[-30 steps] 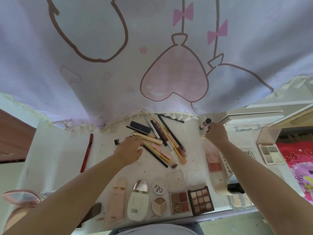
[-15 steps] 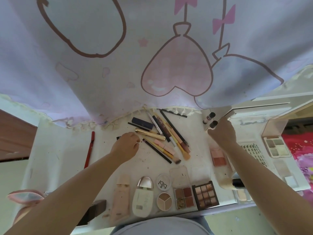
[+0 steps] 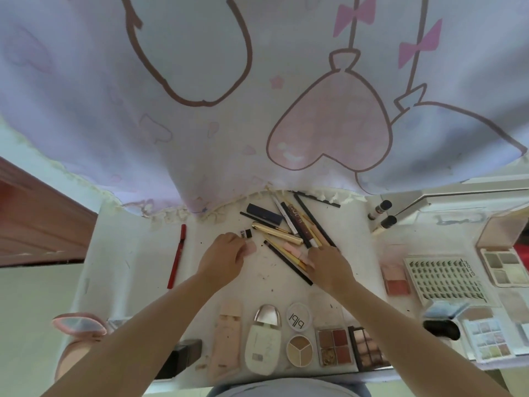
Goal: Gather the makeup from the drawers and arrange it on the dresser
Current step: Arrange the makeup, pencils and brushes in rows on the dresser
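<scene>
Makeup all out on the white tabletop (image 3: 137,253); no drawer in sight. Pile of pencils and brushes (image 3: 297,233) fanned at centre rear, gold tube (image 3: 276,232) lying across it, dark blue case (image 3: 264,212) just behind.

Palettes: clear-lidded quad (image 3: 334,345) with four red-brown pans, touching a dark nine-pan palette (image 3: 366,348) on its right. Round three-section compact (image 3: 299,349) in front of a round lidded pot (image 3: 298,316). Lash tray (image 3: 445,279) at right holds rows of dark lash clusters. Open pink-lidded case (image 3: 505,266) beside it shows four grey-white pans. Blush compact (image 3: 395,277) left of the lash tray. Pastel palette (image 3: 486,339) at front right.

Two small dark-capped bottles (image 3: 382,214) lie at rear right. Red pencil (image 3: 177,255) well apart at left. White bottle with metallic cap (image 3: 263,339) and peach tube (image 3: 226,339) along the front edge.

Left hand (image 3: 221,257): fingers curled, pinching a small black-capped item (image 3: 245,233); pink piece (image 3: 250,247) at its fingertips. Right hand (image 3: 329,266): palm down, fingers extended flat onto the near end of the pencil pile, nothing gripped. Both forearms reach in from the front edge. Printed curtain (image 3: 200,124) hangs over the rear of the tabletop.
</scene>
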The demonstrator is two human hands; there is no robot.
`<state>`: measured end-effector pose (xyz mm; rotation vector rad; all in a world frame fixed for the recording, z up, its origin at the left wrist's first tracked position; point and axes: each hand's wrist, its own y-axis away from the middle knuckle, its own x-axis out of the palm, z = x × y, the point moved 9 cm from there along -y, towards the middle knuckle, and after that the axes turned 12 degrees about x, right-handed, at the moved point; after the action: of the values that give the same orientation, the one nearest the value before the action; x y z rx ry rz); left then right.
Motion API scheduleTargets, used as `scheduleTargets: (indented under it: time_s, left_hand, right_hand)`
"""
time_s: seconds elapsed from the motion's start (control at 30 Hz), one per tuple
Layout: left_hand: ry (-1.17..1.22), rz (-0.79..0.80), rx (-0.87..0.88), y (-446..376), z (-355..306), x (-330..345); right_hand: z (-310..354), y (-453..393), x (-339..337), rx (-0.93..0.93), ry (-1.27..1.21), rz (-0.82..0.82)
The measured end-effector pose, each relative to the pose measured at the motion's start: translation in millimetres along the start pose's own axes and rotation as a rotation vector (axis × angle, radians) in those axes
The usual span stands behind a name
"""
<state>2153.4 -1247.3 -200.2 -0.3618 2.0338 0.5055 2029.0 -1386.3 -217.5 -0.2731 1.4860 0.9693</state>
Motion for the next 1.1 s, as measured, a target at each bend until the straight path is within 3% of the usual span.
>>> scheduleTargets:
  time_s: [0.17,0.47,0.67,1.1]
  left_hand:
    - [0.046,0.021,0.071,1.0,-18.6,5.8]
    - [-0.028,0.100,0.259,-5.5,-90.1,-5.7]
    - [-0.111,0.181,0.362,16.1,-115.4,-30.3]
    - [-0.146,0.101,0.431,12.3,-125.7,-80.9]
  right_hand:
    - [-4.5,-3.3,4.4,-0.030,0.001,0.034]
    - [18.1,40.0,-72.6,-0.332,-0.536,-0.093]
    - [20.6,62.5,-90.1,-0.278,-0.523,0.131]
    - [34.2,74.8,-149.0,-0.339,-0.560,0.065]
